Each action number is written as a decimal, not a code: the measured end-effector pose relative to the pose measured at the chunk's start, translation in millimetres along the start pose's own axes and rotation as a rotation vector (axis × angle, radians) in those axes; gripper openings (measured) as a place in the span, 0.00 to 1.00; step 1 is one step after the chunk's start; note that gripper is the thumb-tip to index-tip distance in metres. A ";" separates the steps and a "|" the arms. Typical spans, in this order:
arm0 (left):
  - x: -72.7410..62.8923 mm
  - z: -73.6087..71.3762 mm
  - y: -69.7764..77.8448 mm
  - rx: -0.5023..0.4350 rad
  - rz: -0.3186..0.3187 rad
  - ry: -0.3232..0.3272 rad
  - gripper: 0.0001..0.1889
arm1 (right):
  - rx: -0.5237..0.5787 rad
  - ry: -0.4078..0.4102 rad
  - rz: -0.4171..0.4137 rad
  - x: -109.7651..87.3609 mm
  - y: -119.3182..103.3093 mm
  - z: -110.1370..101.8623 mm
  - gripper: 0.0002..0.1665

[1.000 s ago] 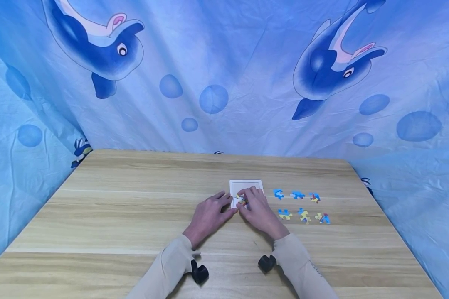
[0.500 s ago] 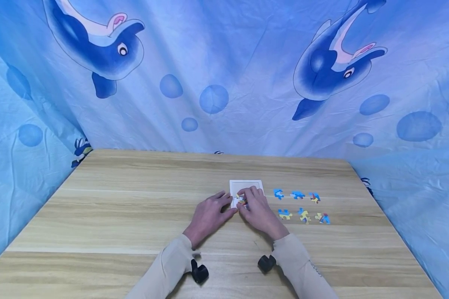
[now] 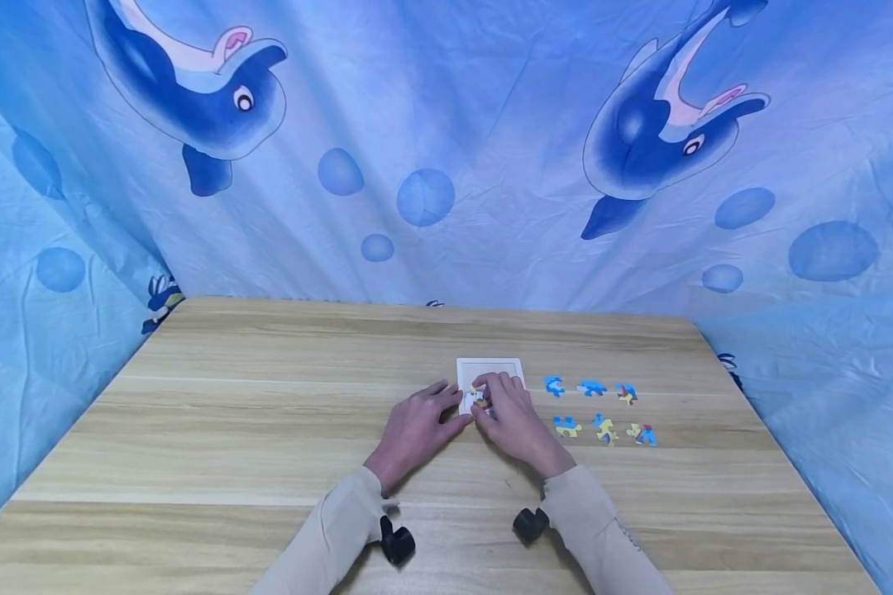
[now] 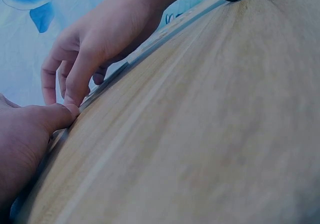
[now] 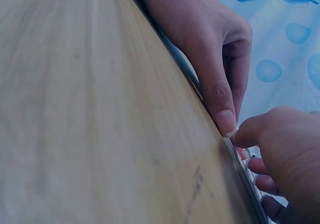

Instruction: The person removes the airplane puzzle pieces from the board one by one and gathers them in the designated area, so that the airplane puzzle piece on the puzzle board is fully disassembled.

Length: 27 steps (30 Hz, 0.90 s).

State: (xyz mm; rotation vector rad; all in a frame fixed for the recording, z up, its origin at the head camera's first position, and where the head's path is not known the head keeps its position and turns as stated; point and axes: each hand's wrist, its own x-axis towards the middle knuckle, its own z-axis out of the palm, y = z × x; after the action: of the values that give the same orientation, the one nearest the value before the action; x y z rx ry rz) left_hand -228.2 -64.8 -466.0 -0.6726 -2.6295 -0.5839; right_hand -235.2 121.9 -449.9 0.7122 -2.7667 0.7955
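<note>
A small white puzzle tray [image 3: 489,361] lies flat on the table. My left hand [image 3: 419,426] holds its near left corner, fingers on the left edge and thumb at the front edge. Inside the tray's near part, my right hand [image 3: 516,420] pinches a colourful puzzle piece [image 3: 481,402] between thumb and fingers, which partly cover it. In the right wrist view, the left thumb [image 5: 226,121] meets the tray's edge beside the right thumb [image 5: 247,130]. The piece is mostly hidden in both wrist views.
Several loose blue, yellow and red puzzle pieces [image 3: 591,387] lie in two rows right of the tray, among them a yellow-and-blue piece [image 3: 566,427]. The wooden table [image 3: 231,430] ends at a blue dolphin-print curtain [image 3: 491,207].
The puzzle piece in my right fingers has turned or shifted slightly inside the tray. My left hand and the loose pieces stay where they were.
</note>
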 end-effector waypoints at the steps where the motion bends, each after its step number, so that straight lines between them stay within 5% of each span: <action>1: 0.0 0.0 -0.1 0.000 0.000 0.001 0.22 | 0.006 -0.001 -0.001 -0.1 0.4 0.0 0.20; 27: 0.1 -1.1 0.8 -0.012 0.001 -0.012 0.24 | 0.058 -0.017 -0.087 1.0 7.4 -6.1 0.23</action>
State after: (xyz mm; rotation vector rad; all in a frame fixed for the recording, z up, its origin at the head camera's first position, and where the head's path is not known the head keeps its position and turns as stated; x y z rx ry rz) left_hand -227.6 -64.7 -464.7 -0.6825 -2.6384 -0.5977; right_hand -239.5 130.3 -447.9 0.8478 -2.7166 0.8589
